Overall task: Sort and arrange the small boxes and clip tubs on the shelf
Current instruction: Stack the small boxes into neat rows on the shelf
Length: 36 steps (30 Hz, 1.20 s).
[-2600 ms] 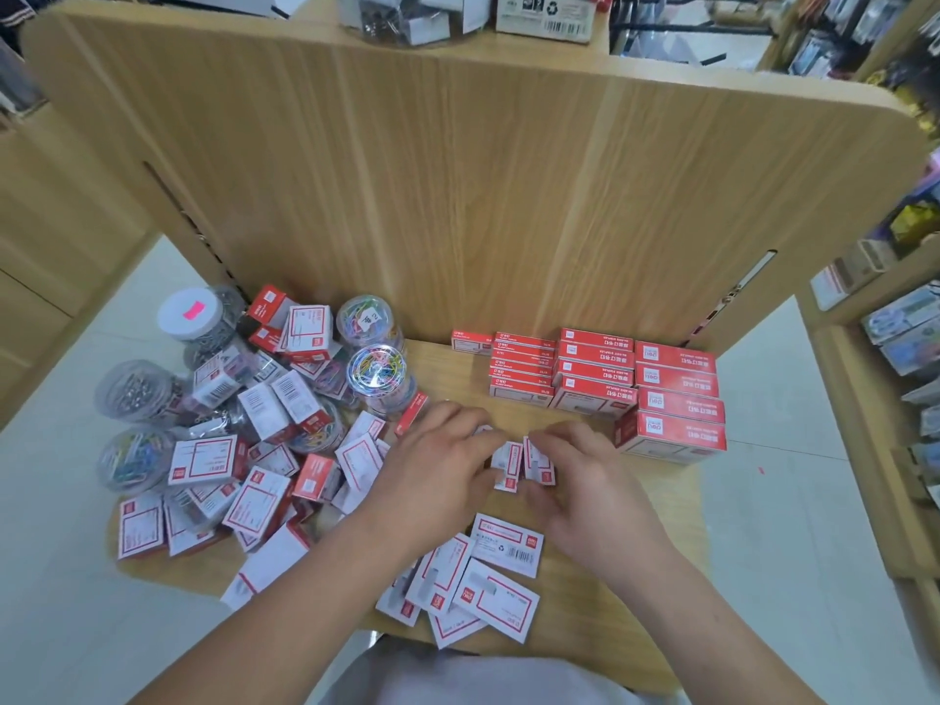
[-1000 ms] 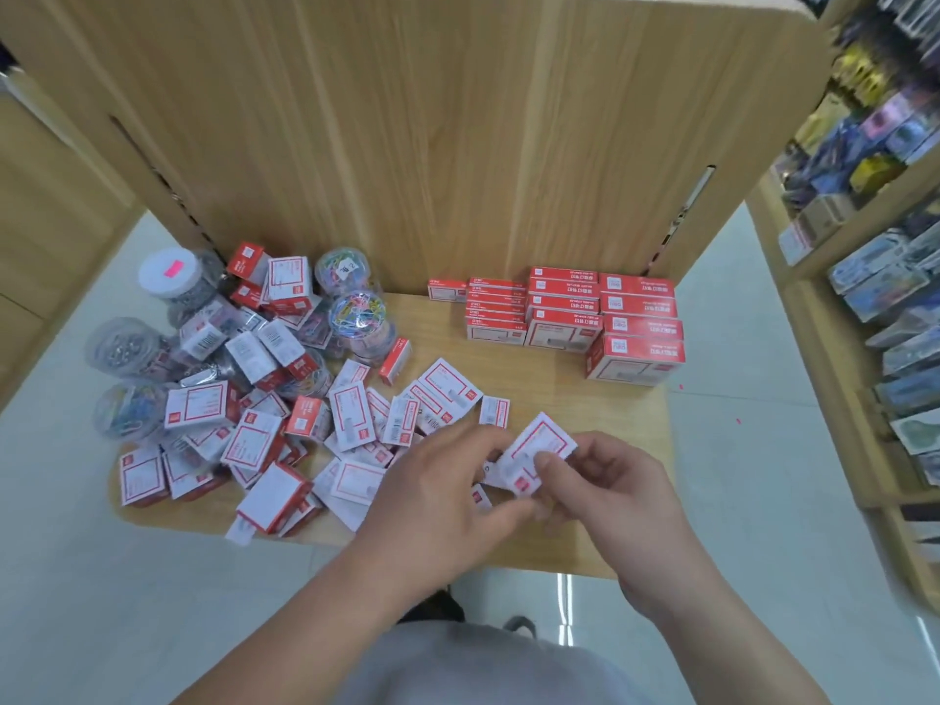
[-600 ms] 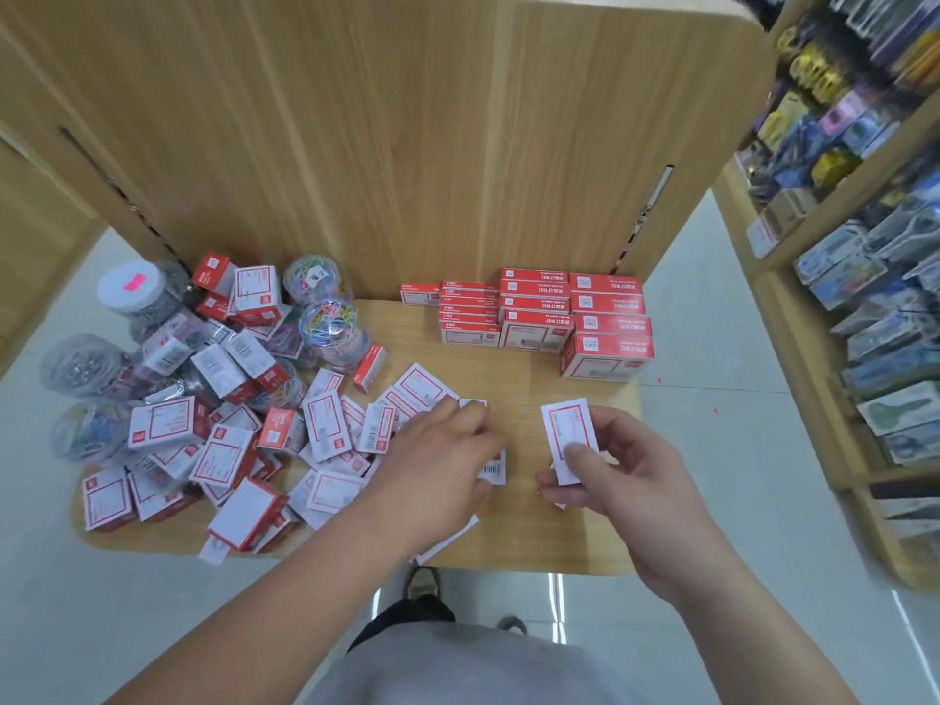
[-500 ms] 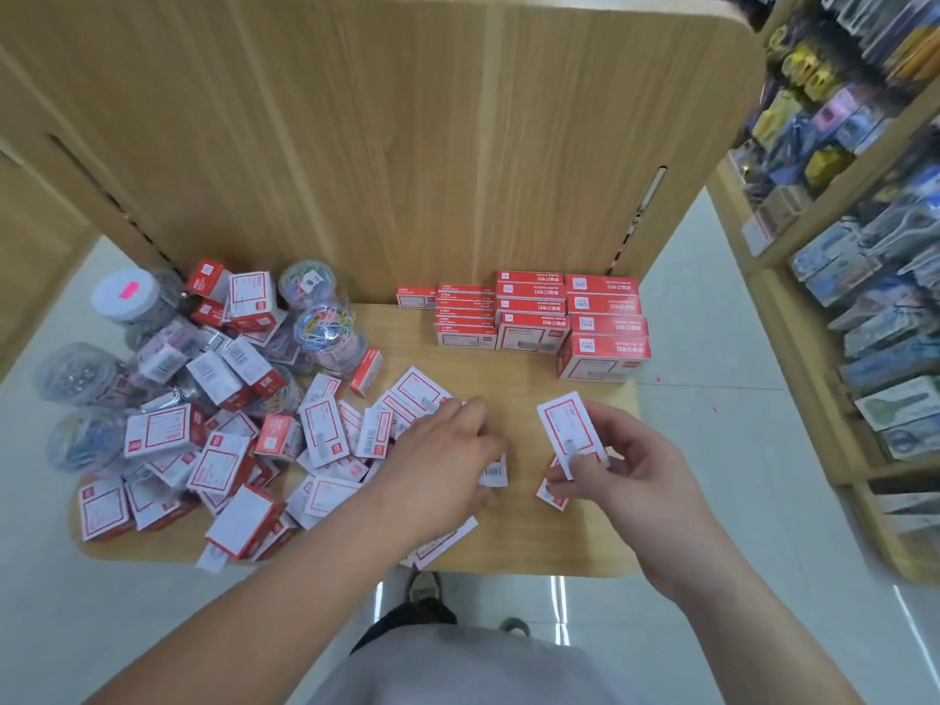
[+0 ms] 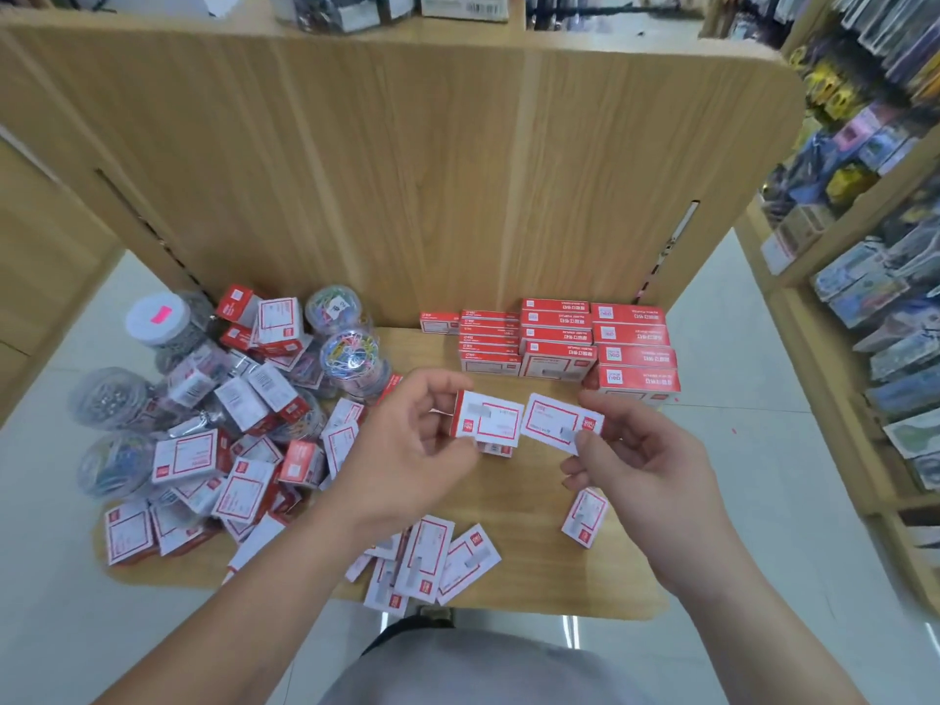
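Note:
My left hand pinches a small red-and-white box above the middle of the wooden shelf. My right hand pinches a second small box beside it, and the two boxes nearly touch. Red boxes stand in neat stacked rows at the back right. A jumbled pile of small boxes and clear clip tubs fills the left side. Several loose boxes lie near the front edge, and one box lies under my right hand.
An upright wooden back panel closes the shelf behind. Another shelf above holds boxes. A rack of stationery stands to the right. A white-lidded tub sits at the far left. The floor shows past the shelf's edges.
My left hand has lifted off the shelf with a small box in it. My right hand has brought its box up beside that one. The camera tilted upward.

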Available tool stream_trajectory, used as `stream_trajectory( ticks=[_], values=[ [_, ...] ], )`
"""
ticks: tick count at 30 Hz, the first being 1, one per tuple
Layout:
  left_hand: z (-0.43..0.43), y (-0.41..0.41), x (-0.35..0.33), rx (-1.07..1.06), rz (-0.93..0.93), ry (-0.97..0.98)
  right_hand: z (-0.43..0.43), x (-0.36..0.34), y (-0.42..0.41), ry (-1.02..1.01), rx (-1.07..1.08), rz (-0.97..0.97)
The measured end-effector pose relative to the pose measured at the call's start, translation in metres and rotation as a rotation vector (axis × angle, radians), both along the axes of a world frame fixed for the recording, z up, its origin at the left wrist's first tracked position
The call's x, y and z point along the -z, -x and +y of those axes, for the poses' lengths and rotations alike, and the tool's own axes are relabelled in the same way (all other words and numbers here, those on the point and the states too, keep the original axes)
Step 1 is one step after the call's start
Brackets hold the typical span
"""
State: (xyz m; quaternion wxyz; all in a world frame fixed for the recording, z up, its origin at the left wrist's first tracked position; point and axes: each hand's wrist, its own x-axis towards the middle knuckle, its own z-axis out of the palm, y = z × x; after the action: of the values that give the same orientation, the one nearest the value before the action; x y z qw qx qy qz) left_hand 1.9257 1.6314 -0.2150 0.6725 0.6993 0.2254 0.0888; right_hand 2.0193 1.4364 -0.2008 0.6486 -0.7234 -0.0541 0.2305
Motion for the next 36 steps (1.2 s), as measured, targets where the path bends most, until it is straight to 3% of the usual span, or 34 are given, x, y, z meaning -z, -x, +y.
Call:
stream_trajectory(
  ticks=[12,24,27,31,36],
  values=[
    [0.022,0.003,0.001,-0.116,-0.025,0.091,0.025,0.001,-0.007,0.009,-0.089,-0.042],
    [0.031,-0.012,0.005,0.055,-0.005,-0.015,0.022,-0.004,-0.013,-0.009,-0.048,-0.008],
    [0.031,-0.015,0.002,0.002,0.000,-0.054,0.019,-0.001,-0.013,0.022,-0.020,-0.030],
    [0.035,-0.038,-0.002,-0.064,-0.033,-0.274,0.017,0.003,-0.016,0.059,0.061,-0.117],
    [0.041,-0.084,0.027,0.240,-0.113,-0.883,0.012,0.007,-0.020,0.041,0.119,-0.157]
  ],
)
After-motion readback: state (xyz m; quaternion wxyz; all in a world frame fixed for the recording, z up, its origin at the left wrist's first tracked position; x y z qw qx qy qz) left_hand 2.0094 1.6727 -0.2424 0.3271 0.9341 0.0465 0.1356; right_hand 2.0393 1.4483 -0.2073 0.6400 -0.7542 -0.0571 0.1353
